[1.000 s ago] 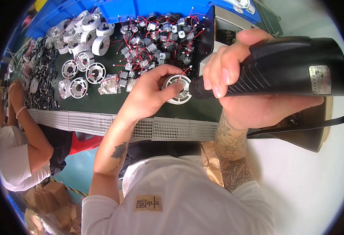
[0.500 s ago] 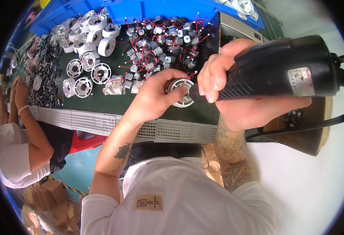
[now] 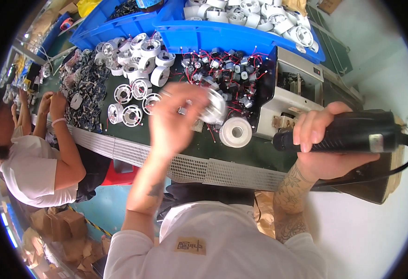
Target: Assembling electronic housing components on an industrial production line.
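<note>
My left hand (image 3: pixel 173 118), smeared by motion, grips a white round plastic housing (image 3: pixel 217 108) at its fingertips; the housing is blurred too. Just beside it on the green bench lies a white ring-shaped part (image 3: pixel 236 132) with a round hole in its middle. My right hand (image 3: pixel 316 135) is wrapped round a black corded electric screwdriver (image 3: pixel 357 132). The tool lies level, its nose pointing left, apart from the white parts. Beyond my left hand spreads a pile of small motors (image 3: pixel 232 69) with red wires.
White housings (image 3: pixel 141 56) are heaped at the back left, beside small circuit boards (image 3: pixel 85 88). Blue bins (image 3: pixel 213 39) line the back. A metal machine (image 3: pixel 278 102) stands right of the motors. A co-worker's arm (image 3: pixel 66 139) is at the left. Perforated grey edging (image 3: pixel 180 167) runs along the front.
The screwdriver has moved right and down, away from the white housing. My left hand has swung off with the housing. The view has shifted, showing more of the blue bins and the machine.
</note>
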Demonstrator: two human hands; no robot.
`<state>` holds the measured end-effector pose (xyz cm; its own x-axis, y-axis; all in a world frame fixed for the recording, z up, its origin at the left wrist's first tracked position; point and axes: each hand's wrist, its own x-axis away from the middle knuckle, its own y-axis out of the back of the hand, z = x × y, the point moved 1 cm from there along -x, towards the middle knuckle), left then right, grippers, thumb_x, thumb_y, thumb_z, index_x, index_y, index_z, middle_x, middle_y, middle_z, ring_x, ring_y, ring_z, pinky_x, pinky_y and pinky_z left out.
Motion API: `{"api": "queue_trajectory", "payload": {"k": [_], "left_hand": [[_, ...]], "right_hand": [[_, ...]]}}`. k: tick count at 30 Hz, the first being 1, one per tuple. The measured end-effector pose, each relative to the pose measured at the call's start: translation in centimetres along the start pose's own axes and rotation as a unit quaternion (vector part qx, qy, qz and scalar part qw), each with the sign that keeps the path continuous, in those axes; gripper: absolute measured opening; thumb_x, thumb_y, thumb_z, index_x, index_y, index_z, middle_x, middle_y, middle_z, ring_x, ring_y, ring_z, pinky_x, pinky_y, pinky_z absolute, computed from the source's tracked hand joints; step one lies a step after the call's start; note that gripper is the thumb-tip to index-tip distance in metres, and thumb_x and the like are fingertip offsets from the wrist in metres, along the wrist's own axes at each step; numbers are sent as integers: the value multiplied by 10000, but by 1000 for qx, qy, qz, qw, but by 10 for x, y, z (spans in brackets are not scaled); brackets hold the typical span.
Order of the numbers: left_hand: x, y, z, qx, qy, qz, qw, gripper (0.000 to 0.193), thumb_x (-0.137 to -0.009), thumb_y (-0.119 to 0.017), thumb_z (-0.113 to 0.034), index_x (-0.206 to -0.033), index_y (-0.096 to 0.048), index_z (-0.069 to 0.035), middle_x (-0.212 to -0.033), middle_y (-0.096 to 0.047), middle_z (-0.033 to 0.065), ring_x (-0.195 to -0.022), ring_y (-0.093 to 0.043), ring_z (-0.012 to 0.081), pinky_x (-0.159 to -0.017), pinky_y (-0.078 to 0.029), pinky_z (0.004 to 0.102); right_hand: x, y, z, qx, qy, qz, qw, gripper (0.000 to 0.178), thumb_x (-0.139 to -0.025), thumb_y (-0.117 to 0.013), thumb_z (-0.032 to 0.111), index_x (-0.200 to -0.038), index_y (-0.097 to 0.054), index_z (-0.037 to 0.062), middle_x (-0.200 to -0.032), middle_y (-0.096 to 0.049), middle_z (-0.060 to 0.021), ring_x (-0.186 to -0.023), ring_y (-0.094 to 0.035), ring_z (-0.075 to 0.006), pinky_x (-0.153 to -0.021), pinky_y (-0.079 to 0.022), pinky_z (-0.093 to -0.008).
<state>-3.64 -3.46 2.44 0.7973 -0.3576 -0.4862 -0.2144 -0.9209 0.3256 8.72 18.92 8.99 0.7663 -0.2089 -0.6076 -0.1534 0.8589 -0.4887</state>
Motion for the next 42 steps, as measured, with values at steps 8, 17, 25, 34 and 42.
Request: {"api": "queue_trajectory", "payload": {"k": [8, 17, 25, 34, 42], "left_hand": [[-123, 102, 53, -318, 12, -206, 926, 285, -848, -690, -262, -1030, -699, -44, -929, -701, 115, -827, -670, 201, -739, -518, 326], [-235, -55, 40, -427, -26, 136, 894, 407, -816, -666, -383, -1090, -687, -82, -1063, -686, 161, -992, -658, 329, -846, -525, 398], [-260, -97, 42, -500, 116, 135, 848, 436, -785, -668, -301, -1164, -672, -85, -1225, -636, 158, -1092, -633, 357, -907, -513, 438], [-182, -45, -15, 83, -57, -138, 985, 280, -913, -550, -250, -1058, -598, -16, -824, -631, 135, -756, -597, 205, -701, -477, 351], [-7, -50, -27, 14, 98, 187, 977, 309, -912, -659, -297, -949, -617, 6, -818, -657, 151, -733, -652, 212, -629, -496, 342]], "right_hand": [[17, 6, -21, 22, -36, -79, 996, 1044, -774, -212, 893, -1184, -492, -26, -680, -539, -74, -493, -491, -172, -461, -406, -325], [24, 11, -32, 66, -98, -105, 987, 1018, -798, -170, 873, -1136, -479, -36, -678, -546, -80, -488, -481, -169, -476, -413, -315], [22, 14, -34, 111, -96, -116, 982, 1026, -808, -153, 864, -1163, -481, -41, -675, -539, -72, -487, -475, -161, -481, -416, -305], [20, 14, -30, 39, -89, -117, 988, 1059, -792, -133, 879, -1167, -487, -46, -671, -547, -85, -483, -465, -182, -476, -408, -319], [21, 15, -18, 51, -70, -121, 989, 1097, -754, -150, 912, -1184, -492, -38, -652, -526, -72, -471, -455, -183, -459, -389, -322]]}}
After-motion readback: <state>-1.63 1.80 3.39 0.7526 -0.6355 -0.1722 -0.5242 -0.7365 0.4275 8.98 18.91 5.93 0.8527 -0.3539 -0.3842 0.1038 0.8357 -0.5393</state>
